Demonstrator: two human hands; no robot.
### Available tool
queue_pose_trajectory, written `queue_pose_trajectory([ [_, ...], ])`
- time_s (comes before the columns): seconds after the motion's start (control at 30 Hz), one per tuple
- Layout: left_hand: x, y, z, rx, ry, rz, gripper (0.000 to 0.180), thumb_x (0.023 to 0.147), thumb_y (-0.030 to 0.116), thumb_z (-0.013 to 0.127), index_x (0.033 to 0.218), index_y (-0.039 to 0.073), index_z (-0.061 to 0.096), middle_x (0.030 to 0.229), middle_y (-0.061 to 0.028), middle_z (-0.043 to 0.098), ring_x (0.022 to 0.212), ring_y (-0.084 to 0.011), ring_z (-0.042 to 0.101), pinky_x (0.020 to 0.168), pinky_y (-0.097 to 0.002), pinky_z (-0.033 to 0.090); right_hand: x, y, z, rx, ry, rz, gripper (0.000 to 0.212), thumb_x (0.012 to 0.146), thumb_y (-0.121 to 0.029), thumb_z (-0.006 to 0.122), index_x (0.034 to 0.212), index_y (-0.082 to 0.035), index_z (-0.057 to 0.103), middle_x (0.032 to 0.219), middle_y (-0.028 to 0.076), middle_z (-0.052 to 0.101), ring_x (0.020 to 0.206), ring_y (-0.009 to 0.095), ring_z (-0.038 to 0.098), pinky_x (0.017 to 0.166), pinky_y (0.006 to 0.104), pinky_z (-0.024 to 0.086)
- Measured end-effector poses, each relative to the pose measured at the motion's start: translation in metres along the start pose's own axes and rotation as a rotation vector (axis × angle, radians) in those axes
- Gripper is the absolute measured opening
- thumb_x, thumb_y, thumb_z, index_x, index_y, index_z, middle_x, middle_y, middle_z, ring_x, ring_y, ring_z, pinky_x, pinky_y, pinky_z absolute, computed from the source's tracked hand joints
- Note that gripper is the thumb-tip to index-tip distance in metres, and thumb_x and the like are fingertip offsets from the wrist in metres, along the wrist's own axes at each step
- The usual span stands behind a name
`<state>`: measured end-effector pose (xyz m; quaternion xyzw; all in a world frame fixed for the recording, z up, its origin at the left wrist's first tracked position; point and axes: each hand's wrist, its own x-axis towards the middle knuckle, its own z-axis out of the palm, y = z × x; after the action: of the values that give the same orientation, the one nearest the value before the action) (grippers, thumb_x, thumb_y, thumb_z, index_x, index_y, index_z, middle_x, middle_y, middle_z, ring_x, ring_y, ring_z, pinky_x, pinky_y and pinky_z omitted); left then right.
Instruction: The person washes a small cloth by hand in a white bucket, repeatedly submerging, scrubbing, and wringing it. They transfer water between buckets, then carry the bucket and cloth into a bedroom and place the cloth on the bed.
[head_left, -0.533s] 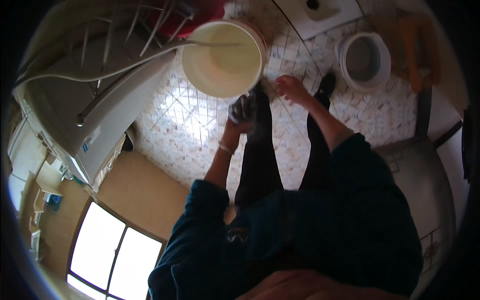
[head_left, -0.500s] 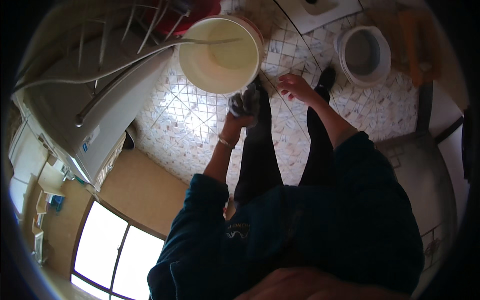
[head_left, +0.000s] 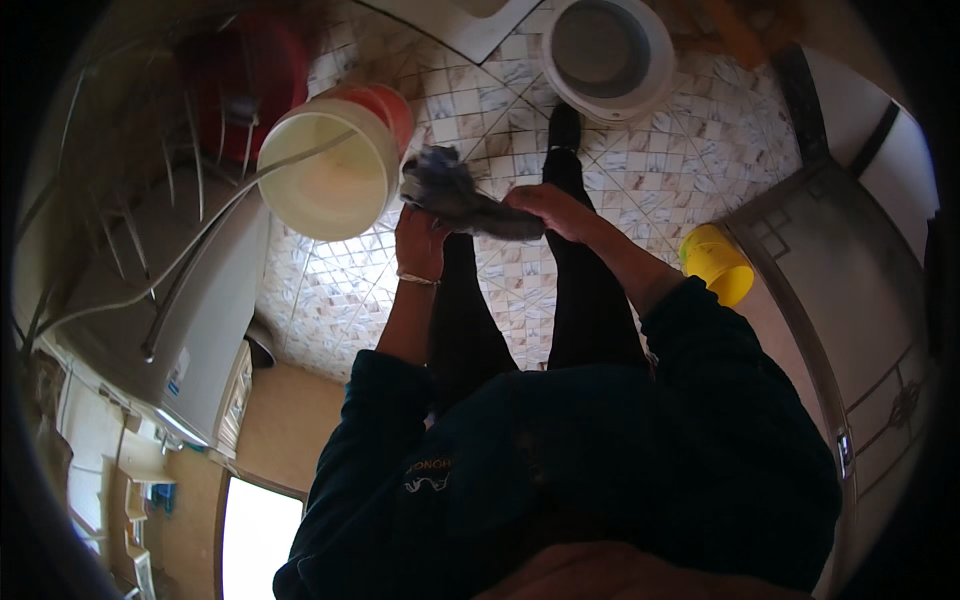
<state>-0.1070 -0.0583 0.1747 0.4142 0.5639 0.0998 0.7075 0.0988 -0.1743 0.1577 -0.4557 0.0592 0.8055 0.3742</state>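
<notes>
A crumpled dark grey cloth (head_left: pixel 448 192) is stretched between my two hands, above my legs. My left hand (head_left: pixel 421 240) is closed round its bunched end. At the other end, the fingers of my right hand (head_left: pixel 552 208) pinch the narrower tail of the cloth. Just beyond my left hand, to the left, stands a cream bucket (head_left: pixel 376 190) with a pale hose (head_left: pixel 225 205) reaching over its rim. The cloth hangs apart from the bucket.
A large white bucket (head_left: pixel 655 75) stands on the tiled floor (head_left: pixel 490 145) beyond my right foot. A yellow bucket (head_left: pixel 716 265) lies tilted by the door at right. Red basins (head_left: pixel 275 75) sit at far left, behind a wire rack. A white appliance (head_left: pixel 200 330) flanks my left.
My right hand, empty before, has come in and taken hold of the cloth's tail. The cloth is now drawn out sideways. The view has swung right, bringing the yellow bucket in.
</notes>
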Motion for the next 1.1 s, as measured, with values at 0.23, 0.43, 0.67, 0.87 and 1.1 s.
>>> queue_pose_trajectory([
  [0.23, 0.015, -0.003, 0.06, -0.585, -0.129, -0.52, 0.024, 0.093, 0.021, 0.046, 0.108, 0.004, 0.055, 0.095, -0.0069, 0.06, 0.086, -0.0189, 0.059, 0.075, -0.032, 0.047, -0.05, -0.004, -0.023, -0.164, -0.119, -0.04, 0.022, 0.088, -0.018, 0.058, 0.1, 0.0, 0.063, 0.088, 0.003, 0.062, 0.082, 0.007, 0.054, 0.074, 0.0231, 0.044],
  [0.43, -0.002, 0.046, 0.115, -0.729, -0.219, -0.504, 0.046, 0.096, 0.03, 0.042, 0.132, 0.001, 0.04, 0.132, -0.0135, 0.048, 0.12, -0.0258, 0.046, 0.103, -0.0408, 0.035, -0.044, 0.023, -0.113, -0.204, 0.084, -0.212, 0.02, 0.087, -0.014, 0.061, 0.105, -0.007, 0.063, 0.097, 0.002, 0.063, 0.092, 0.01, 0.056, 0.078, 0.0268, 0.047],
  [0.67, -0.041, 0.084, 0.134, 0.211, -0.268, -0.363, 0.047, 0.079, 0.01, 0.064, 0.122, -0.002, 0.049, 0.11, -0.0102, 0.06, 0.099, -0.0177, 0.058, 0.088, -0.0304, 0.046, 0.012, 0.022, -0.23, 0.511, 0.701, -0.273, 0.043, 0.084, -0.015, 0.057, 0.123, -0.005, 0.043, 0.103, 0.008, 0.057, 0.096, 0.024, 0.056, 0.082, 0.0412, 0.05],
  [0.87, -0.048, 0.1, 0.128, 0.424, -0.049, -0.082, 0.047, 0.071, 0.004, 0.064, 0.117, -0.002, 0.052, 0.106, -0.0088, 0.061, 0.096, -0.0159, 0.056, 0.085, -0.0286, 0.045, 0.044, 0.004, -0.241, 0.516, 0.957, -0.147, 0.023, 0.082, -0.014, 0.058, 0.1, -0.003, 0.051, 0.096, 0.011, 0.059, 0.085, 0.023, 0.062, 0.069, 0.0402, 0.055],
  [1.1, -0.015, 0.126, 0.091, 0.732, -0.03, 0.119, 0.035, 0.07, 0.005, 0.055, 0.104, -0.001, 0.051, 0.095, -0.0127, 0.058, 0.089, -0.0204, 0.055, 0.082, -0.0307, 0.044, 0.032, -0.03, -0.193, 1.05, 0.758, -0.594, 0.017, 0.09, -0.025, 0.053, 0.097, -0.009, 0.053, 0.093, 0.006, 0.059, 0.089, 0.023, 0.06, 0.08, 0.0431, 0.05],
])
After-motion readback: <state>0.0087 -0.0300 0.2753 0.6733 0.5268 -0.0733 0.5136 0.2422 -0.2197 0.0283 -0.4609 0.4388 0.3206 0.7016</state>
